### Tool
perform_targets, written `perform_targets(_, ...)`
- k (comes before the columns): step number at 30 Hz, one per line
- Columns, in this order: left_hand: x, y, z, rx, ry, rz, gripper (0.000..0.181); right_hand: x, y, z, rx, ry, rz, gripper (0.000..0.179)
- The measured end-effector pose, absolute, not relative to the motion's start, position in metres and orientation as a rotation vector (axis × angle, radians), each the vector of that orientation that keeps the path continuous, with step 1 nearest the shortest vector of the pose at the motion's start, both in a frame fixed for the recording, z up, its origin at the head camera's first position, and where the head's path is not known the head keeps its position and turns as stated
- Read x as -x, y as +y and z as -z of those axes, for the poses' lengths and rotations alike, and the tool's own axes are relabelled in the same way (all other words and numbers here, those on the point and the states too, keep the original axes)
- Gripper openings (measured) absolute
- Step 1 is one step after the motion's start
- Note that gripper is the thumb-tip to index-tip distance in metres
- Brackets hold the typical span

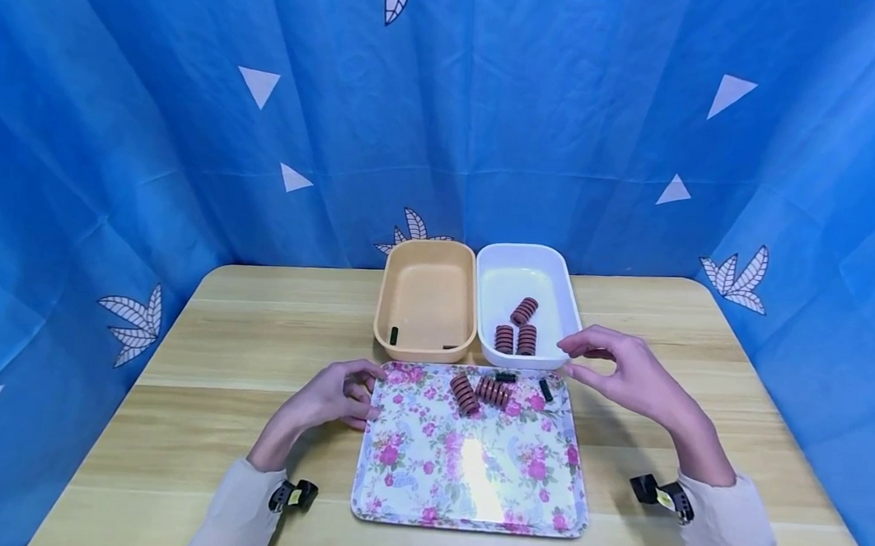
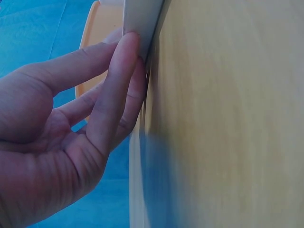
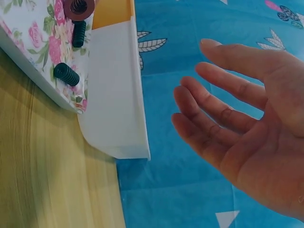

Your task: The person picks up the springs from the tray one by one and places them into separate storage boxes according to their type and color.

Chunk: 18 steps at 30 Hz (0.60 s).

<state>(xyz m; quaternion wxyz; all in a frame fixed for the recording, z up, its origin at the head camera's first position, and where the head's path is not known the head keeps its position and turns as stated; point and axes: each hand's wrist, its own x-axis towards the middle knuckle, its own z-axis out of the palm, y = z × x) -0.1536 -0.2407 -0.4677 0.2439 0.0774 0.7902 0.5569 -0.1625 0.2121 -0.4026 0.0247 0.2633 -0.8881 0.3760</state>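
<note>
My left hand point(image 1: 335, 393) grips the left edge of a floral tray point(image 1: 411, 486), thumb and fingertips at its rim near the far left corner. Two thick reddish-brown coil springs point(image 1: 494, 391) lie at the tray's far side, with a small black spring point(image 1: 505, 377) behind them. Another black spring point(image 1: 546, 390) sits near the far right corner. My right hand point(image 1: 621, 369) hovers at the white bin's near right corner, fingers loosely bent and holding nothing. Inside the white bin point(image 1: 493, 268) are three reddish-brown springs point(image 1: 524, 311).
Left of the white bin, a tan bin point(image 1: 427, 285) holds a black spring point(image 1: 394, 336) and a dark piece by its near wall. Both bins stand just beyond the tray on the wooden table point(image 1: 279, 322). A blue curtain point(image 1: 445, 125) hangs behind and on both sides.
</note>
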Motion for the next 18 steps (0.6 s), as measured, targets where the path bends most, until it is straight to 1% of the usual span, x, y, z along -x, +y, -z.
perform_targets(9,0.154,-0.239,0.469,-0.226,2.144,-1.535,0.053,0.158,0.209,0.411,-0.891,-2.691,-1.123,0.024)
perform_targets(18,0.153,-0.241,0.469,-0.215,2.136,-1.542,0.055,0.154,0.202,0.422,-0.908,-2.775,-1.076,0.027)
